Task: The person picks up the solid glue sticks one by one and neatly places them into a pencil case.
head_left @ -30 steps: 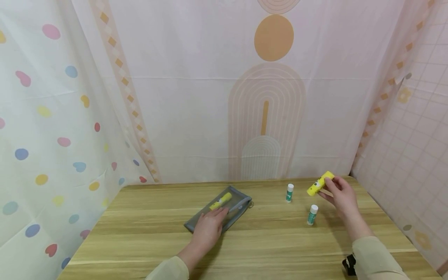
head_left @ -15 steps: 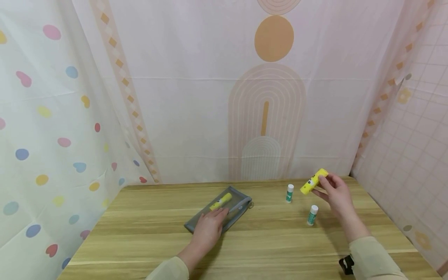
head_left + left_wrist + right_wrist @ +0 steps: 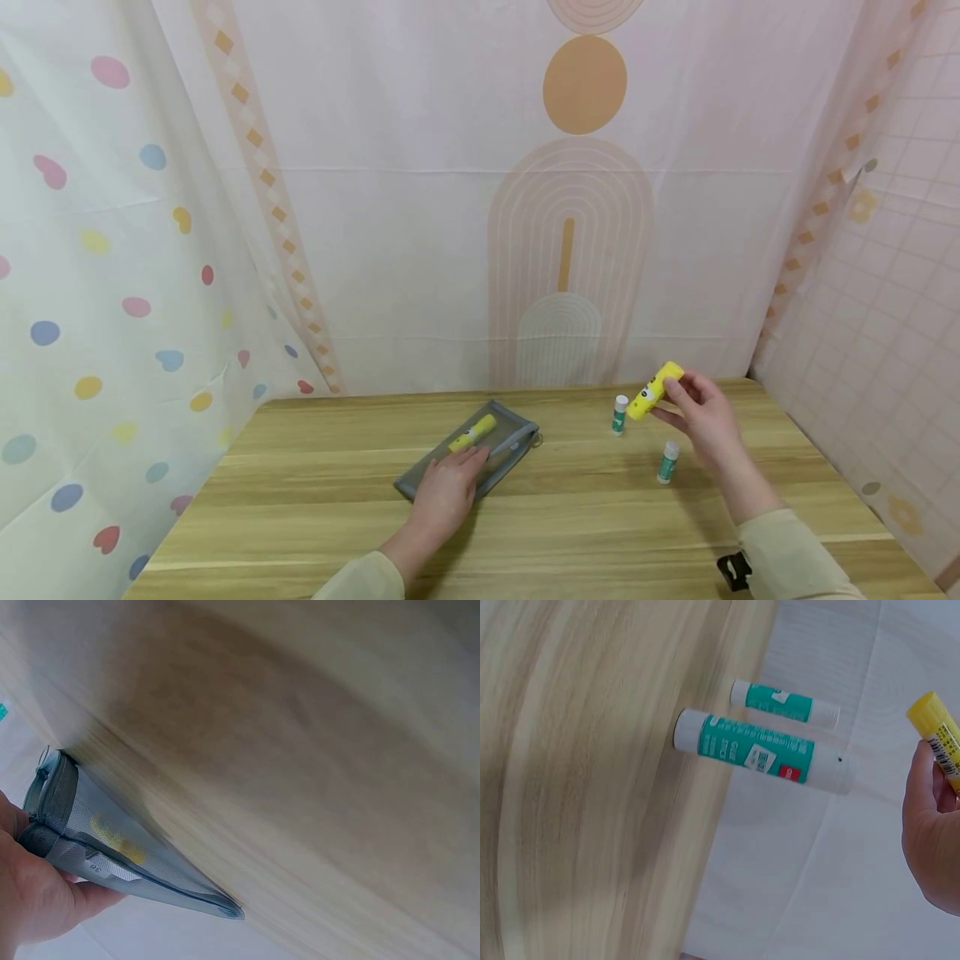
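A grey mesh zip pouch (image 3: 427, 475) lies on the table with a yellow glue stick (image 3: 472, 432) visible through its mesh. My left hand (image 3: 447, 492) holds the pouch at its near edge, its fingers over the top. In the left wrist view, a digit of that hand (image 3: 37, 900) sits by the zipped edge of the pouch (image 3: 135, 840). My right hand (image 3: 708, 417) pinches a second yellow glue stick (image 3: 655, 390), tilted and raised above the table. Below and left of it stand two white-and-teal glue sticks, the nearer one (image 3: 667, 462) and the farther one (image 3: 618, 415), both upright.
The wooden table (image 3: 300, 467) reaches to a patterned curtain (image 3: 420, 250) at the back. Side curtains hang at left and right. A black strap-like object (image 3: 734, 571) shows beside the right sleeve.
My right hand has moved left with the yellow glue stick, bringing it close to the farther teal glue stick. My left hand and the pouch have stayed in place.
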The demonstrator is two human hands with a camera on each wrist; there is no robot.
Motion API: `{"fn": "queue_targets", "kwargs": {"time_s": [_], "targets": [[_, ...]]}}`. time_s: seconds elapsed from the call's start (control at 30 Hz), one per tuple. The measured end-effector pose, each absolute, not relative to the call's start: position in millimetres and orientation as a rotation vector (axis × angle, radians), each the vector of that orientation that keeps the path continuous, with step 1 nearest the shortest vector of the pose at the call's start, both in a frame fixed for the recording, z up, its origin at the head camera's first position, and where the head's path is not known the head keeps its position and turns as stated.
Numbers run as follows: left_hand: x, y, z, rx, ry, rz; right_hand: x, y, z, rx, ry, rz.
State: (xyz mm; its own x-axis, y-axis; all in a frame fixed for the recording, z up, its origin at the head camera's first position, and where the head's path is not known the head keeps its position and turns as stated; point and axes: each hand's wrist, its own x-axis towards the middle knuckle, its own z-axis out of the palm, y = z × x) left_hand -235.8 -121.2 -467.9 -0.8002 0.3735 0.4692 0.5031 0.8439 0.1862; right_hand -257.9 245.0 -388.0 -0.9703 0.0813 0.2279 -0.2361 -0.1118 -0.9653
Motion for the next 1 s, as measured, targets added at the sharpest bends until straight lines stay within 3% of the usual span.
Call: {"fn": "queue_targets", "kwargs": {"time_s": [1.0], "targets": [[-238,-121,-470,-0.659,-2.549,-0.394,-252,209,-398,0.272,-2.201,2.160]]}}
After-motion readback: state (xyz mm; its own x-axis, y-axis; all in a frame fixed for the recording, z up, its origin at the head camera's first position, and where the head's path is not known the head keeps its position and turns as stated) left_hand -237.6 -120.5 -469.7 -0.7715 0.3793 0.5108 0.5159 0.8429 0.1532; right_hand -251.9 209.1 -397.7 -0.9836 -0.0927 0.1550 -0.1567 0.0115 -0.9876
